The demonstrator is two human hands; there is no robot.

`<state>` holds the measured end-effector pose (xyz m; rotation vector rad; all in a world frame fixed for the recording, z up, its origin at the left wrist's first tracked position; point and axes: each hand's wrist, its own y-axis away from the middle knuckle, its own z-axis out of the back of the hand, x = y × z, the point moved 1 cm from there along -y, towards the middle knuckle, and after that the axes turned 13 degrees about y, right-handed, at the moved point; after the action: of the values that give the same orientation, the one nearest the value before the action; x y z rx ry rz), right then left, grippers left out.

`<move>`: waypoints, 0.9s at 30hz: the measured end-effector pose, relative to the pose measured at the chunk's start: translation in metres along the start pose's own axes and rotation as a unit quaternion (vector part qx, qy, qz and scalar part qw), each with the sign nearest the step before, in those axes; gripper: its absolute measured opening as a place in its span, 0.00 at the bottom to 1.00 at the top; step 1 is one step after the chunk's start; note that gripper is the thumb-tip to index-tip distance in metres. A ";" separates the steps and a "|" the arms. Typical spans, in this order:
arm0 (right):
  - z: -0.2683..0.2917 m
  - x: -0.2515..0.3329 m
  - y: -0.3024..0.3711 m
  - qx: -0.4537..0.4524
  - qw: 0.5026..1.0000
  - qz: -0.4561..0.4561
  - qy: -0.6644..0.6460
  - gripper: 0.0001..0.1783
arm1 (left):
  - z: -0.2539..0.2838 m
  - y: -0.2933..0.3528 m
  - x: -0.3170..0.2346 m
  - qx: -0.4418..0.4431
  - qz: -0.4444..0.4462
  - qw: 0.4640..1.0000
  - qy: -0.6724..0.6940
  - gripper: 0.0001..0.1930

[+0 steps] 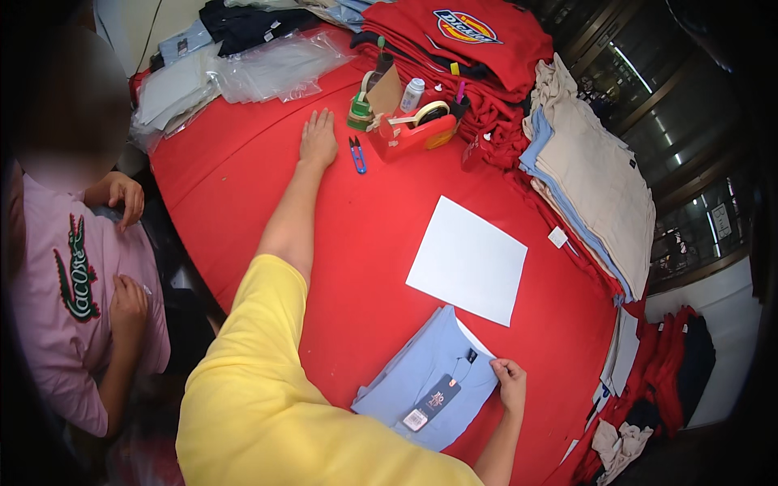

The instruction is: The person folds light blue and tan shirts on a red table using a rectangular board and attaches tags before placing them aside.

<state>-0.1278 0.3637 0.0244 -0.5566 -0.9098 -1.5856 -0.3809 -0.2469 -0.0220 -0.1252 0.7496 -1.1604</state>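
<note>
Far out over the red cloth, my left hand (318,139) lies flat with its fingers stretched, holding nothing. Blue thread snips (357,155) lie just right of it. My right hand (510,382) is closed, thumb and fingers pinching the right edge of a folded light blue shirt (454,352) near its collar. A dark hang tag (432,402) with a white label rests on the shirt's front. Beyond the shirt, a white rectangular sheet (468,261) lies on the cloth.
A red tape dispenser (415,134), a green tape dispenser (359,111) and a white bottle (412,95) stand at the back. Beige garments (596,162) are piled right, red garments (470,36) behind, clear plastic bags (279,69) far left. A person in pink (121,251) sits left.
</note>
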 end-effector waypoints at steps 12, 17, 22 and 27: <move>0.000 -0.007 0.001 -0.019 0.999 -0.001 -0.026 0.09 | 0.113 0.187 -0.021 0.087 0.145 0.980 -0.107 0.44; 0.000 -0.008 -0.007 0.004 0.999 0.023 -0.030 0.10 | 0.220 0.403 0.001 0.118 0.455 0.882 0.031 0.40; 0.000 -0.008 -0.008 0.024 0.997 0.028 -0.060 0.09 | 0.234 0.425 -0.092 0.027 0.063 0.997 0.042 0.29; -0.002 -0.009 -0.005 0.035 0.993 0.058 -0.094 0.09 | 0.173 0.404 -0.181 0.201 -0.122 0.940 0.245 0.25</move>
<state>-0.1300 0.3680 0.0149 -0.7061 -1.0509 -1.4083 0.0035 0.0310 0.0085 0.4412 0.9315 -1.5878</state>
